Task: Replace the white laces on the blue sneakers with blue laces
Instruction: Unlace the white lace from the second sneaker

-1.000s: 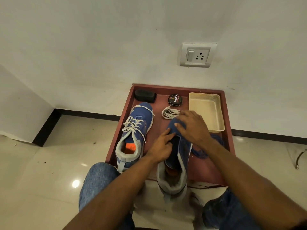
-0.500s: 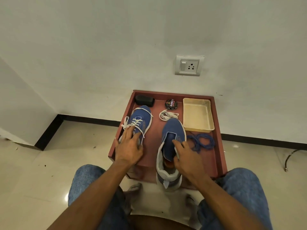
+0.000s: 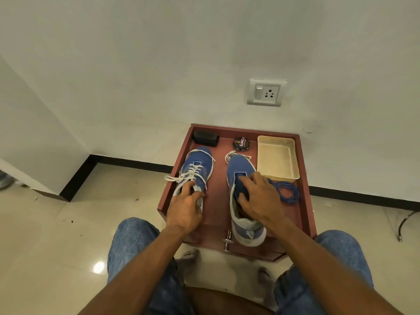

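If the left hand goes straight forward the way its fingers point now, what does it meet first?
Probably the white laces still threaded in the left blue sneaker, just beyond the left hand; depth is hard to judge.

White painted wall ahead of me, few scuff marks. Grey switch-and-socket plate mounted low on it. Black skirting strip along wall base. Second wall face juts in at my left, forms corner. Floor glossy cream tile, specks of dirt, bright lamp glare spot near my left knee. Dark cable on floor at far right. Low reddish-brown surface against wall.
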